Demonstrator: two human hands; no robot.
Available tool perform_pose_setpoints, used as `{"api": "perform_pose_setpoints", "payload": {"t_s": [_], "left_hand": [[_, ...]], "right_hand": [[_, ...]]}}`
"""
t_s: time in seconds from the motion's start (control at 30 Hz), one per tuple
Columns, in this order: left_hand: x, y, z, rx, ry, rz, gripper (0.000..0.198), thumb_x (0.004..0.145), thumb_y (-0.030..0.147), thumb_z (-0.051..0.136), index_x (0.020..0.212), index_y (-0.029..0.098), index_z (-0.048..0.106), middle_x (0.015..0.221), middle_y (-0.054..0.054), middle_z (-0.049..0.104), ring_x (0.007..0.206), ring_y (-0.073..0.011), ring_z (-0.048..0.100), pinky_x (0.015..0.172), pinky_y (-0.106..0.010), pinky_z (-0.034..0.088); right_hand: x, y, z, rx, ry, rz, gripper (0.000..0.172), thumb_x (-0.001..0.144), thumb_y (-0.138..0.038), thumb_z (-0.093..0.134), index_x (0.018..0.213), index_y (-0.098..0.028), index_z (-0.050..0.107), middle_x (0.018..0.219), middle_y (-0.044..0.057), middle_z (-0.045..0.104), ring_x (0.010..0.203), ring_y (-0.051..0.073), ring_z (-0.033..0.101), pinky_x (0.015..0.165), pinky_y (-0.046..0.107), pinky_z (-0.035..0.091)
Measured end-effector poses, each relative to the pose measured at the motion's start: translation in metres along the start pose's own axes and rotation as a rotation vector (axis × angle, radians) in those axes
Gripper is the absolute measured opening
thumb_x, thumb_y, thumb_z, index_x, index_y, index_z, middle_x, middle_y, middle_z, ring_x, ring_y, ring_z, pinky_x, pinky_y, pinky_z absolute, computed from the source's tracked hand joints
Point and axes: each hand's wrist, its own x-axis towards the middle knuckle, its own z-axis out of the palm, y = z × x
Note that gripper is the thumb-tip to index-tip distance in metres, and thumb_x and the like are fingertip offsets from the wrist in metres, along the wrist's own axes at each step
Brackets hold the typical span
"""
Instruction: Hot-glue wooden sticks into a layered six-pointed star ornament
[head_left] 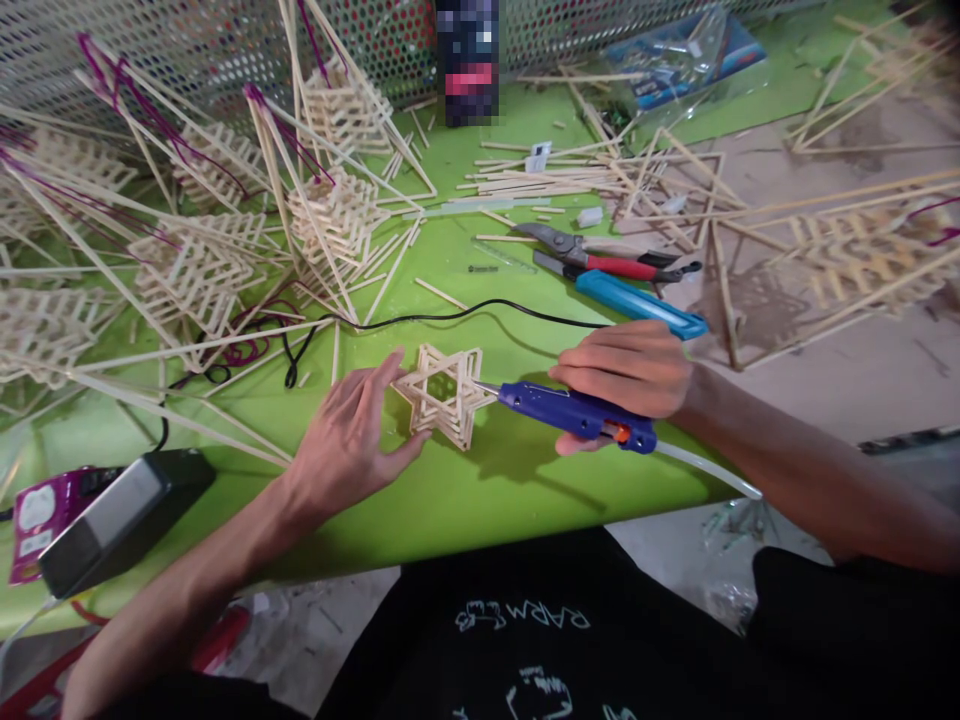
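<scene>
A small six-pointed star of stacked wooden sticks (466, 400) lies on the green tabletop in front of me. My left hand (346, 432) holds its left side, with the thumb at a lower point and the fingers at the upper left point. In my right hand (628, 370) is a blue glue gun (559, 405), the fingers wrapped over its body. The gun's metal nozzle meets the right side of the star. A translucent glue stick (709, 463) trails out of the gun's back end.
Several stick lanterns with purple cord (334, 215) crowd the left and back. Red-handled pruning shears (607, 258) and a blue cutter knife (641, 303) lie beyond my right hand. A black cable (450, 316) crosses behind the star. Loose sticks (540, 180) lie farther back; a dark box (124, 520) stands front left.
</scene>
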Motion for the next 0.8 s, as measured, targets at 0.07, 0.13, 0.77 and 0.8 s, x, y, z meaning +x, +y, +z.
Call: {"api": "perform_pose_setpoints", "payload": {"t_s": [0.07, 0.13, 0.77, 0.8], "left_hand": [[-0.0003, 0.0010, -0.0009, -0.007, 0.039, 0.006, 0.091, 0.084, 0.034, 0.077, 0.155, 0.012, 0.025, 0.128, -0.017, 0.067, 0.118, -0.0320, 0.064, 0.101, -0.052, 0.057], [-0.0004, 0.0019, -0.0023, -0.016, 0.070, 0.018, 0.091, 0.082, 0.033, 0.079, 0.154, 0.012, 0.027, 0.127, -0.017, 0.067, 0.118, -0.0313, 0.064, 0.100, -0.050, 0.058], [0.0015, 0.0073, -0.0103, -0.399, -0.017, -0.107, 0.088, 0.080, 0.030, 0.082, 0.152, 0.021, 0.033, 0.133, -0.010, 0.066, 0.114, -0.0226, 0.069, 0.103, -0.042, 0.059], [0.0019, 0.0069, -0.0101, -0.406, -0.041, -0.110, 0.088, 0.080, 0.029, 0.082, 0.153, 0.021, 0.033, 0.133, -0.010, 0.066, 0.119, -0.0236, 0.067, 0.106, -0.044, 0.057]], "right_hand": [[-0.0002, 0.0000, -0.0003, 0.006, 0.006, 0.009, 0.058, 0.087, -0.070, 0.060, 0.086, -0.012, 0.067, 0.071, 0.007, 0.068, 0.061, 0.017, 0.064, 0.054, 0.031, 0.054], [-0.0012, 0.0000, -0.0006, 0.018, 0.016, 0.027, 0.059, 0.088, -0.070, 0.057, 0.086, -0.013, 0.067, 0.072, 0.008, 0.069, 0.062, 0.018, 0.064, 0.055, 0.031, 0.055], [0.0031, -0.0022, -0.0036, 0.091, 0.053, 0.202, 0.047, 0.090, -0.062, 0.061, 0.086, -0.016, 0.066, 0.070, 0.007, 0.072, 0.060, 0.017, 0.069, 0.055, 0.028, 0.055], [0.0030, -0.0021, -0.0030, 0.093, 0.056, 0.202, 0.046, 0.090, -0.063, 0.060, 0.086, -0.017, 0.065, 0.070, 0.006, 0.072, 0.060, 0.017, 0.069, 0.055, 0.028, 0.055]]}}
